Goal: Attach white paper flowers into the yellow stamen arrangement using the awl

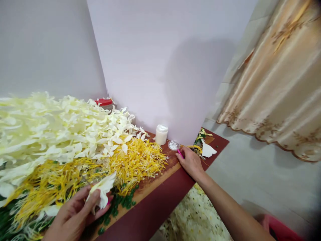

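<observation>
My left hand [77, 212] is closed on a white artificial flower [103, 189], pinched between thumb and fingers above the table. At the table's far side, my right hand [192, 162] grips a thin pink stick [180, 153] whose far end reaches a small round dish [174, 145] of white paste. I cannot make out the stick's tip. Behind the dish stands a jar [162, 134] of creamy white stuff. Beside my left hand lie a heap of yellow artificial stamens [137, 160] and several small green pieces [126, 199].
A large pile of white artificial flowers [62, 124] covers the table's left. A red-lidded container [104, 102] shows behind it. Right of my right hand lies a white petal piece [208, 149]. A pale wall [140, 60] backs the table [145, 214]; a curtain [283, 93] hangs at right.
</observation>
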Tool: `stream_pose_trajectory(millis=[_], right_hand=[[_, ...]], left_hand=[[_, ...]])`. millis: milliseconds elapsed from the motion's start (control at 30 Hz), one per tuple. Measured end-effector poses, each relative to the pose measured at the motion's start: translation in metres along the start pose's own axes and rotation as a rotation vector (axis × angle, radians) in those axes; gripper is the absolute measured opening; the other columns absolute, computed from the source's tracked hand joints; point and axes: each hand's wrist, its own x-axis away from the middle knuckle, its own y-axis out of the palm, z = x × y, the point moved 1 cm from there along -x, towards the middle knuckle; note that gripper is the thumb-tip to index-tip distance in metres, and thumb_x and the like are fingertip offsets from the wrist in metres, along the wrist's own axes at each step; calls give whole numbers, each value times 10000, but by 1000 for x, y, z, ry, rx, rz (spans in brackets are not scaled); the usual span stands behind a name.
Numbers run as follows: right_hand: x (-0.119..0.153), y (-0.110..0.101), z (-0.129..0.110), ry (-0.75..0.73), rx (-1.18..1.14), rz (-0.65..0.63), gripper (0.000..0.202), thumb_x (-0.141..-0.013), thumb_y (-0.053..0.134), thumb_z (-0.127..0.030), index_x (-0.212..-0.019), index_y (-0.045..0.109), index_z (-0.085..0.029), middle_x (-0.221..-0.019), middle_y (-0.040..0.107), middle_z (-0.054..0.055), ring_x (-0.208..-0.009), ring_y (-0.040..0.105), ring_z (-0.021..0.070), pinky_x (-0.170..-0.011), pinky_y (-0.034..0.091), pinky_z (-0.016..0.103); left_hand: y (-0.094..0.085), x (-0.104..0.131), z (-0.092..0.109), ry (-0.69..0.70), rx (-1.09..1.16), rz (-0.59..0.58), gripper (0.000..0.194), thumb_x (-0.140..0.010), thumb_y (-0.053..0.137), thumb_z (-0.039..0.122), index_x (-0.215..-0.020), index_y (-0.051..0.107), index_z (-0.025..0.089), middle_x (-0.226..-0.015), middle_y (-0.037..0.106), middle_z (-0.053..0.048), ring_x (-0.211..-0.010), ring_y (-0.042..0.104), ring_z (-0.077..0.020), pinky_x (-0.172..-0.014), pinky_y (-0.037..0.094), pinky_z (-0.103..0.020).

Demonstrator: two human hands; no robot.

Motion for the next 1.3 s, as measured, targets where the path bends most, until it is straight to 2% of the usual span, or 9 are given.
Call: stream_pose_trajectory(millis=[133,300,467,533,633,767,900,1067,1300], right_hand=[[-4,0,3,29,12,16,136,-778,471,-251,-718,560,-169,-662,572,37,-594,518,152,-560,330,252],[0,-14,-3,-27,-86,-20,179,-810,428,-276,-731,546,-166,-637,553,11,-562,490,133,-547,353,238],[24,-28,-53,-242,-365,-177,157,-839,445,-307,-813,538,-184,-761,578,19,-669,521,136,-591,394,230],[35,-29,-77,-323,-463,-273,132,-842,459,-297,-845,545,-197,-747,583,20,-645,527,134,-551,393,224],[51,-25,-110,-501,-498,-336,120,-855,443,-243,-866,556,-203,-757,598,31,-672,541,139,-607,407,242],[62,-14,-139,-707,-418,-293,149,-862,419,-188,-842,567,-189,-762,611,38,-708,544,147,-663,398,270],[64,-6,-150,-828,-294,-179,188,-854,407,-163,-779,580,-167,-706,615,57,-687,550,166,-647,398,287],[61,2,-152,-897,-230,-96,214,-843,401,-134,-750,592,-159,-648,601,52,-650,542,164,-628,391,286],[61,7,-148,-925,-212,-78,212,-843,409,-125,-746,594,-165,-643,593,42,-643,527,150,-617,378,270]], left_hand=[[8,3,-2,-112,-19,-74,315,-578,737,309,-866,622,249,-773,682,18,-726,635,-196,-630,532,-262],[10,6,1,-67,-75,-39,388,-543,756,328,-891,623,218,-795,683,-14,-735,622,-192,-658,509,-250],[14,14,18,127,-203,-78,288,-640,686,326,-870,619,165,-746,656,-30,-673,578,-159,-613,455,-219],[14,14,22,208,-254,-121,212,-686,642,326,-799,619,149,-673,626,-19,-606,531,-129,-573,419,-200],[13,14,23,255,-287,-137,188,-703,617,323,-753,617,142,-602,576,1,-553,475,-110,-528,376,-189],[11,15,20,249,-312,-167,203,-711,603,318,-808,623,141,-640,591,-12,-582,487,-125,-554,381,-208],[10,14,16,281,-345,-180,195,-719,588,311,-824,636,153,-642,596,-16,-602,501,-139,-585,397,-228],[10,15,18,259,-268,-102,203,-643,650,309,-782,667,161,-602,618,-18,-571,515,-149,-542,404,-230],[9,14,18,250,-242,-50,215,-596,682,281,-780,686,169,-584,630,-22,-588,542,-167,-522,406,-234]])
